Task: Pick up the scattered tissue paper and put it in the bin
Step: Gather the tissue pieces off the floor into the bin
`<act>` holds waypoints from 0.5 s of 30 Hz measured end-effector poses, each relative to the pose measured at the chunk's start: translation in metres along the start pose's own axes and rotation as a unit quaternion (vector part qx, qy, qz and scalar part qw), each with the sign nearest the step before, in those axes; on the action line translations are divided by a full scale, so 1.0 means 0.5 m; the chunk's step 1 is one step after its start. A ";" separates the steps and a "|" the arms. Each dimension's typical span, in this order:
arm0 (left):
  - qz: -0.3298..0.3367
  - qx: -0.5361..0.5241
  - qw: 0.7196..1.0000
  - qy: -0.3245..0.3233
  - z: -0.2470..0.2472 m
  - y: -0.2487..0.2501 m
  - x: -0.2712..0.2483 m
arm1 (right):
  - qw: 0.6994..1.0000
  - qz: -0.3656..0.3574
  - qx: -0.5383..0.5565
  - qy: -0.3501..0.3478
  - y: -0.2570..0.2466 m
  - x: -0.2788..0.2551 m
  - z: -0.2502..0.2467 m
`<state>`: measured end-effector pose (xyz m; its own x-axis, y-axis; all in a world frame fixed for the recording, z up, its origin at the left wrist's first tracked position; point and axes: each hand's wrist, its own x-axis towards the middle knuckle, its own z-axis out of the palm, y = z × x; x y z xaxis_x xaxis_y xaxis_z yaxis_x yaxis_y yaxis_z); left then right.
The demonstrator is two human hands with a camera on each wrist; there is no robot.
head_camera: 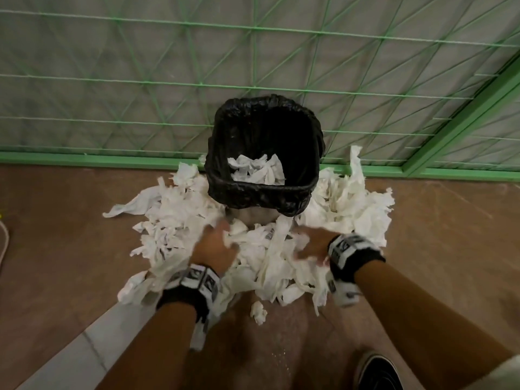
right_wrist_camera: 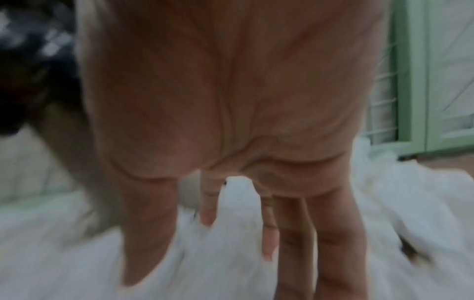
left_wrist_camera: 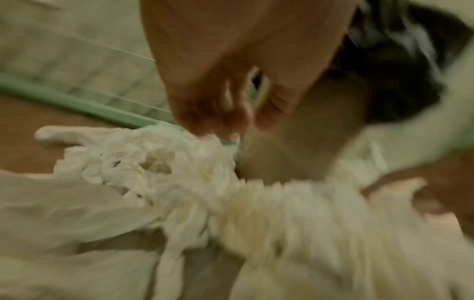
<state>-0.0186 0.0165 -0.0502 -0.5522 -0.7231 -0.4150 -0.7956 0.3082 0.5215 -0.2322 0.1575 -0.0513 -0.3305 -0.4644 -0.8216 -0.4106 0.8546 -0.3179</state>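
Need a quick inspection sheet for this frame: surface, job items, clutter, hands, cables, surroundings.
Surface: brown floor, pale strip lower left.
Job's things: bin with black liner, some tissue inside; tissue pile heaped around its front and sides.
Clutter: stray tissue wad near the person; white crumbs on the floor.
Hands: left hand and right hand in the pile, blurred; right fingers straight.
Cables: pale cord at left edge.
Surroundings: green mesh fence; black shoe.

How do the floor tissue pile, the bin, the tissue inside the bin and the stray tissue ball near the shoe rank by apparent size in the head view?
1. floor tissue pile
2. bin
3. tissue inside the bin
4. stray tissue ball
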 end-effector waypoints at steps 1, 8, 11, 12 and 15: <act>0.029 0.074 0.993 -0.086 0.036 -0.012 -0.008 | 0.997 -0.012 -0.079 -0.005 0.008 0.014 0.035; 0.097 0.150 0.983 -0.039 0.059 -0.034 -0.005 | 0.957 -0.057 -0.246 0.142 -0.016 0.004 -0.019; 0.059 0.020 0.998 0.032 0.012 -0.026 -0.001 | 0.969 -0.039 -0.171 0.174 -0.025 -0.038 -0.120; 0.035 -0.022 0.998 0.051 -0.001 -0.023 -0.002 | 0.976 -0.034 -0.118 0.182 -0.026 -0.054 -0.151; -0.048 -0.124 0.990 0.049 -0.041 -0.012 0.000 | 0.976 -0.038 -0.023 0.212 -0.028 -0.107 -0.232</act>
<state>-0.0089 0.0019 -0.0379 -0.4396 -0.8026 -0.4033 -0.7509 0.0820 0.6553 -0.3073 0.1434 0.0520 -0.6148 -0.5891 -0.5243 -0.4829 0.8068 -0.3403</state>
